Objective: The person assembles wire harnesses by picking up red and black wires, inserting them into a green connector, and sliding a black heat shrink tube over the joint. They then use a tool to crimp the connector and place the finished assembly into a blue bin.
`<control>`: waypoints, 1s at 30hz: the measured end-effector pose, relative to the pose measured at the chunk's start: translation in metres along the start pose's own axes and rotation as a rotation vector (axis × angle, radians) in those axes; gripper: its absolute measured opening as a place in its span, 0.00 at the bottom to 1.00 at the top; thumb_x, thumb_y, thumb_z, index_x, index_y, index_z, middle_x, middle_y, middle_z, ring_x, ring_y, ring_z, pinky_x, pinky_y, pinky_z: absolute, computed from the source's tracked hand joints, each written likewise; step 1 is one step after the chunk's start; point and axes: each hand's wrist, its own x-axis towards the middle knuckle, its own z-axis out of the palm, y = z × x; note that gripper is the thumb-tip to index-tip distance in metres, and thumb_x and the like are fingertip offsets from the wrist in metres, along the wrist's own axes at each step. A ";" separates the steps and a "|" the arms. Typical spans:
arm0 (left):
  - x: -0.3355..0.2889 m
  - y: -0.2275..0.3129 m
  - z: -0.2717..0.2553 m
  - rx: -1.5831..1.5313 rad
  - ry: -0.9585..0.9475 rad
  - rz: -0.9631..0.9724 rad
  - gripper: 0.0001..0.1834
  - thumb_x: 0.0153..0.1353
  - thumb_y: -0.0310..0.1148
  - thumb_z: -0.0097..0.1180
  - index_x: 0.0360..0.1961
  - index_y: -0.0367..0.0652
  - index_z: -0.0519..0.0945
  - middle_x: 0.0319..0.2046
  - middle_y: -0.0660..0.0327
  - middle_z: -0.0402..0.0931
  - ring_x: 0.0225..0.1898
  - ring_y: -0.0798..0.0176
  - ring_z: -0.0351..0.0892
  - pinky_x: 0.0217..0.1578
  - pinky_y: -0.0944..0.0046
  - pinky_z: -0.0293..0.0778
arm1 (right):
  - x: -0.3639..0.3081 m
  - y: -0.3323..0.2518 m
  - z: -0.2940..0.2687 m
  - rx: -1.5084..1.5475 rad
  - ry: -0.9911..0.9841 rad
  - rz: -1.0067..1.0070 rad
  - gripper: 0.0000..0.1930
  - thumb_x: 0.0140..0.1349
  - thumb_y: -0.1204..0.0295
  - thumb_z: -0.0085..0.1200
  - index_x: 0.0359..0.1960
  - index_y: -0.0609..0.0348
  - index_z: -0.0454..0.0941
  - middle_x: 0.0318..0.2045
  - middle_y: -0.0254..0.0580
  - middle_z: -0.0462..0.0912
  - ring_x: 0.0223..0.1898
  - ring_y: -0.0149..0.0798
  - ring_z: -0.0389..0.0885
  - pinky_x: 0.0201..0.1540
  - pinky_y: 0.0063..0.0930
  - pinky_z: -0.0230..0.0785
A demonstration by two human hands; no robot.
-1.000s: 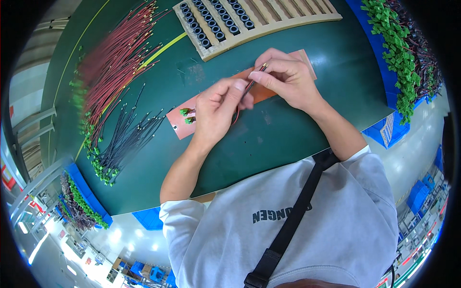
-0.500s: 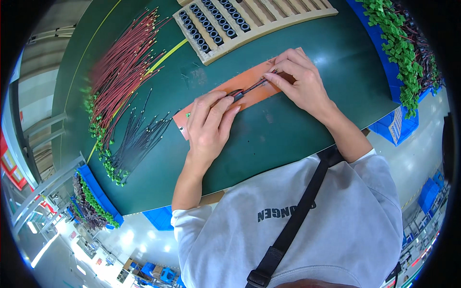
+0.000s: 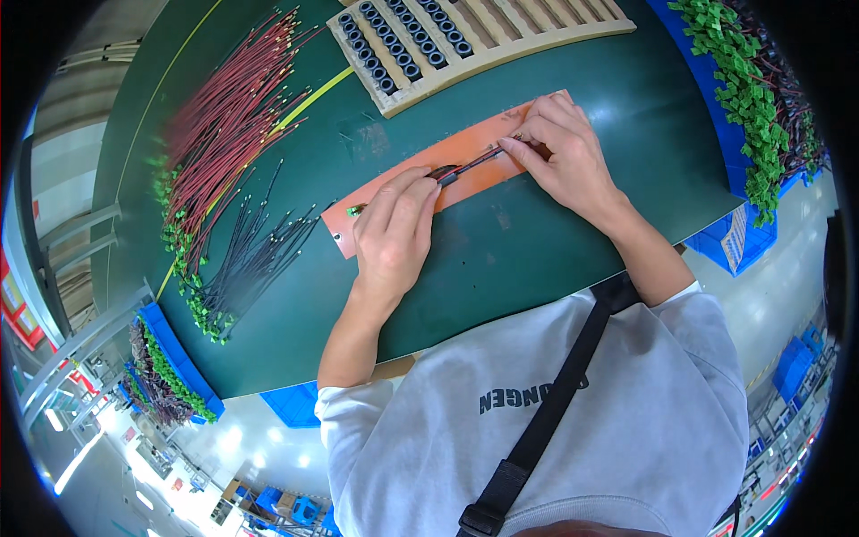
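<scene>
A long orange board (image 3: 488,183) lies slantwise on the dark green table, under both hands. My left hand (image 3: 391,219) is closed over a pair of dark wires, its fingertips at a small black cylindrical sleeve (image 3: 448,179). The red-and-black wires (image 3: 481,160) run taut from the sleeve toward the upper right. There my right hand (image 3: 565,148) pinches their far end between thumb and fingers; the tips are mostly hidden. Beside my left fingers, a small green connector (image 3: 356,210) shows on the board.
At the far edge stands a beige slotted tray (image 3: 389,107) with rows of black rings (image 3: 386,87). Loose red wires (image 3: 237,107) and black wires (image 3: 255,255) with green connectors spread on the left. Blue bins (image 3: 716,107) of green-ended wires flank the table.
My left hand has shifted slightly, showing more of the green connector. My right hand stays at the wires' far end, its fingers a little more gathered.
</scene>
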 end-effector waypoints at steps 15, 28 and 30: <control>0.005 0.006 0.001 -0.030 -0.073 -0.081 0.09 0.56 0.19 0.71 0.37 0.34 0.83 0.41 0.53 0.87 0.40 0.55 0.86 0.43 0.60 0.82 | 0.000 -0.003 0.002 -0.053 -0.015 -0.054 0.08 0.56 0.72 0.70 0.27 0.59 0.81 0.29 0.36 0.77 0.36 0.43 0.77 0.50 0.39 0.65; 0.015 0.004 0.030 -0.119 -0.059 -0.148 0.15 0.57 0.19 0.72 0.40 0.37 0.77 0.40 0.52 0.85 0.38 0.59 0.89 0.36 0.63 0.87 | 0.000 0.001 -0.001 -0.013 0.006 -0.054 0.08 0.57 0.75 0.69 0.27 0.61 0.80 0.31 0.38 0.77 0.38 0.45 0.77 0.48 0.39 0.67; 0.020 0.008 0.036 -0.177 -0.051 -0.185 0.16 0.57 0.19 0.72 0.42 0.37 0.77 0.39 0.53 0.85 0.38 0.58 0.90 0.37 0.63 0.87 | 0.000 0.003 -0.001 -0.002 0.000 -0.026 0.08 0.57 0.75 0.69 0.27 0.61 0.80 0.31 0.38 0.77 0.38 0.45 0.76 0.46 0.39 0.67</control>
